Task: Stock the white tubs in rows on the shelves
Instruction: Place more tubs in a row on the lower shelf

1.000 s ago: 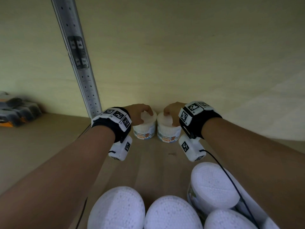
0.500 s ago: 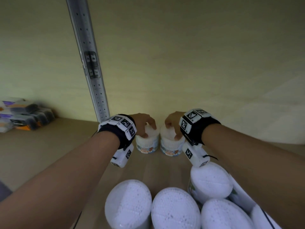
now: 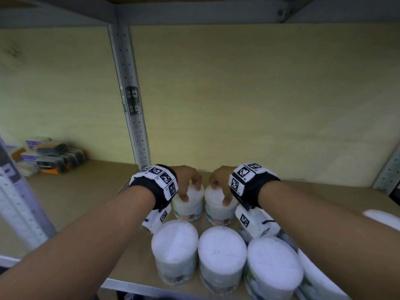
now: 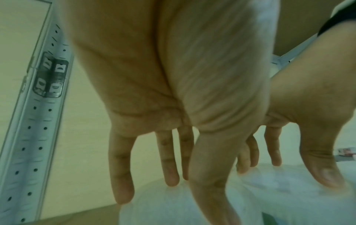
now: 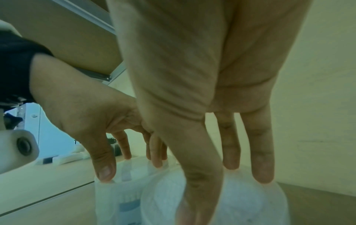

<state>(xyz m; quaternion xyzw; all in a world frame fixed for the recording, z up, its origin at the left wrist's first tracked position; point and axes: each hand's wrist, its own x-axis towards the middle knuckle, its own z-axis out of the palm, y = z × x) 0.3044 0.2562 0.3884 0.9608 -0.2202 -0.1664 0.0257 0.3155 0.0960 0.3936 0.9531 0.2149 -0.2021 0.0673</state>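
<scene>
Two small white tubs stand side by side on the wooden shelf (image 3: 86, 202), just behind a front row of three larger white tubs (image 3: 221, 254). My left hand (image 3: 190, 192) grips the lid of the left tub (image 3: 188, 207) from above, thumb on the near rim and fingers on the far rim. My right hand (image 3: 219, 191) holds the right tub (image 3: 218, 213) the same way. In the left wrist view the left hand's fingertips (image 4: 171, 182) touch the lid's edge. In the right wrist view the right hand's fingertips (image 5: 263, 178) sit on the right tub (image 5: 250, 205).
A perforated metal upright (image 3: 132, 105) rises at the back left of the bay, and another upright (image 3: 387, 176) stands at the right. Small packaged goods (image 3: 49, 156) are stacked far left. Another tub lid (image 3: 381, 215) shows at the right edge. A shelf frame (image 3: 194, 11) runs overhead.
The head view has drawn back and up, so the whole bay now shows. Both hands stay on the two tubs, which now stand close behind the front row.
</scene>
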